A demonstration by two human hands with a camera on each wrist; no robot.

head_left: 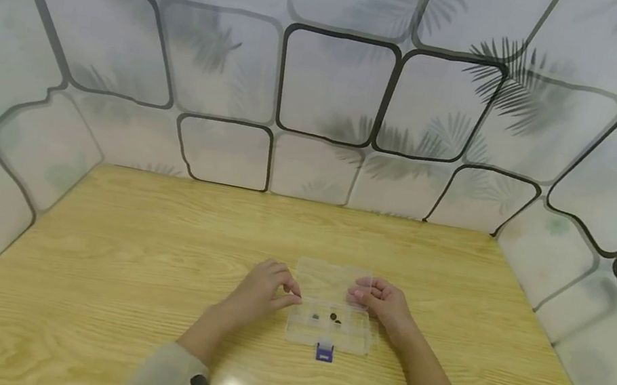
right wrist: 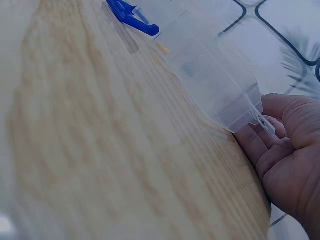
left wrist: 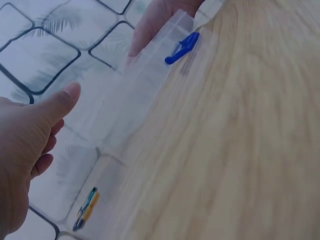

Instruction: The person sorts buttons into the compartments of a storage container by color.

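A clear plastic compartment box lies on the table with its transparent lid raised at the back. Its blue latch hangs at the front edge. Several small dark pieces are in its compartments. My left hand is at the box's left back corner, thumb extended and the other fingers loosely bent, nothing in its grasp. At the right end, my right hand holds the box by the lid side, some fingers seen through the plastic. From the right wrist, its thumb touches the box's end.
A wood-grain table spreads around the box. Behind it and at both sides stand pale walls with dark outlines and leaf patterns. A small yellow and dark strip shows low in the left wrist view.
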